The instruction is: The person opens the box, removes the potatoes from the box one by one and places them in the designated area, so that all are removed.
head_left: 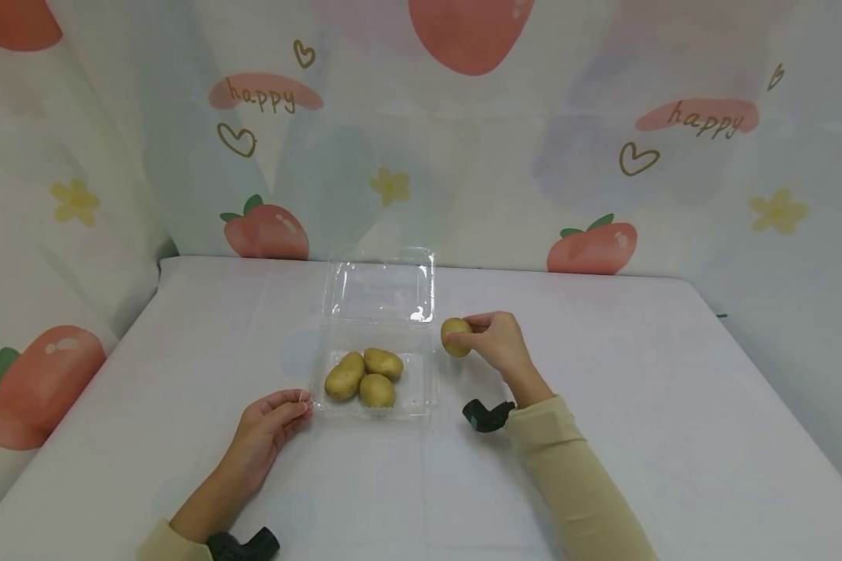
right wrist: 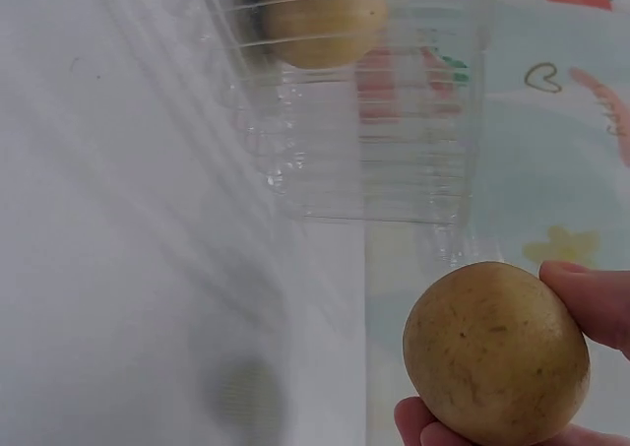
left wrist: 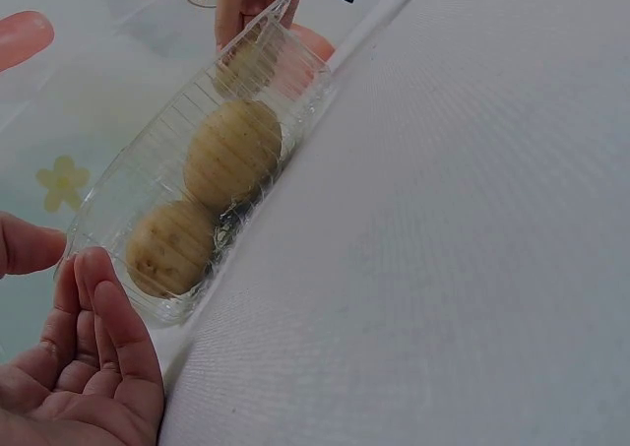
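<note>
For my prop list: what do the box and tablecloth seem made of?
Box: probably thin plastic, clear and glossy; potatoes show through its ribbed wall and glints sit on its lid.
Tablecloth: likely fabric, white and matt; a fine weave-like texture shows in the left wrist view, fibre unclear.

Pale khaki sleeves (head_left: 578,483) are worn with bent black wrist devices (head_left: 487,418).

In the head view, "happy" is printed on the backdrop (head_left: 477,171), across pink strokes (head_left: 267,93) at upper left and upper right.
</note>
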Available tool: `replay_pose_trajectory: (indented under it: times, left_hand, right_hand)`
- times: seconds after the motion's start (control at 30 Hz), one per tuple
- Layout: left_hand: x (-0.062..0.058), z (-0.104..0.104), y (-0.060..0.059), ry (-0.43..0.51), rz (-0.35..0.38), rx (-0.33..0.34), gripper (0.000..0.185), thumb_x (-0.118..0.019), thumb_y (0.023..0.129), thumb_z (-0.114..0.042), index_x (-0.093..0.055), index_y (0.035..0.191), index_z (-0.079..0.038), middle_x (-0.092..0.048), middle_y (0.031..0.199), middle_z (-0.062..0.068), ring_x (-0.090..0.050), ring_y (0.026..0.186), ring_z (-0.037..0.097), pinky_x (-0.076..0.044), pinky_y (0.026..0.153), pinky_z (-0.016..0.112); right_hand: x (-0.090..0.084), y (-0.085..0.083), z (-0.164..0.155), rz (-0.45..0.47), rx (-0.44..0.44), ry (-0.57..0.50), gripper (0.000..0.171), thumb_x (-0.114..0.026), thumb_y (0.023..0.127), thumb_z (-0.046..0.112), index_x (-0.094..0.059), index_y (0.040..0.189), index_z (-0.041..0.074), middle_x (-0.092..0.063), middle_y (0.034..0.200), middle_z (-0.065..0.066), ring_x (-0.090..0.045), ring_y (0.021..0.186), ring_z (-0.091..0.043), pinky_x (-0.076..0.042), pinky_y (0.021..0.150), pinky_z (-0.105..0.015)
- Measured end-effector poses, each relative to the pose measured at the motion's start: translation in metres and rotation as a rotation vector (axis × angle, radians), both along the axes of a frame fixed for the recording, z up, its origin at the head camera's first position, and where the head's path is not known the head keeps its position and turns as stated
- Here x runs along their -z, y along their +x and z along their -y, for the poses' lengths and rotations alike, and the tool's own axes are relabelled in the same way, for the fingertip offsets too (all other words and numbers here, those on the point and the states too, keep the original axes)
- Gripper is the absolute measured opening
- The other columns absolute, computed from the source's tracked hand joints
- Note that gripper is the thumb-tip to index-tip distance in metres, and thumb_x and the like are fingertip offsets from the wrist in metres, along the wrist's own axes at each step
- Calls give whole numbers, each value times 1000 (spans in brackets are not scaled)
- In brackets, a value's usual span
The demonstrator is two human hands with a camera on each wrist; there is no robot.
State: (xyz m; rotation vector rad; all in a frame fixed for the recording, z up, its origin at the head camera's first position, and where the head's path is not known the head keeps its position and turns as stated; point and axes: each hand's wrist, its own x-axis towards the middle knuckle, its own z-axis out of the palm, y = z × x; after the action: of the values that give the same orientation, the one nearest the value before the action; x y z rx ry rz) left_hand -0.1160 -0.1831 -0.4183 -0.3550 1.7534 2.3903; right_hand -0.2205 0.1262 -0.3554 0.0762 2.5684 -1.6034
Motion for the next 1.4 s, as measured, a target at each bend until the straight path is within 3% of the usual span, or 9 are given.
replay_pose_trajectory:
  times: [0.3,0.77,1.13,1.27,1.4]
  left_hand:
    - [-1,-1,1,-16,1,2,15,-53,88,1,-55,101,6,-62,88,4,-60,82,12,-50,79,24]
    - [-1,0,1,-6,-10,6,11,-53,87,1,-57,97,4,-62,87,4,-60,81,12,-50,78,24]
    - [-2,-1,2,1,-17,11,12,-52,87,2,-56,98,5,-62,89,5,-61,82,12,-50,79,24]
    - [-3,-1,1,4,-8,9,12,-52,87,2,-56,98,5,-62,89,4,-61,82,11,-49,79,24]
    - [-3,-1,1,-8,5,9,14,-53,88,0,-55,101,6,-62,89,4,-61,82,12,-49,80,24]
  right_hand:
    - [14,-7,0,21,30,-13,45,-76,71,15,-62,106,-9,-64,102,-20,-52,104,-27,-42,88,-38]
    - [26,-9,4,45,52,56,44,-78,69,17,-64,102,-7,-64,100,-17,-54,88,-23,-46,65,-24]
    - [27,-8,8,-21,16,234,41,-77,71,22,-67,99,-5,-66,89,-13,-56,75,-20,-44,58,-23]
    - [25,-7,6,-9,9,241,44,-76,72,23,-65,102,-7,-65,92,-15,-57,77,-21,-47,61,-26]
    - [23,-7,3,13,-4,242,50,-75,74,25,-60,109,-8,-63,102,-19,-58,88,-25,-49,72,-31]
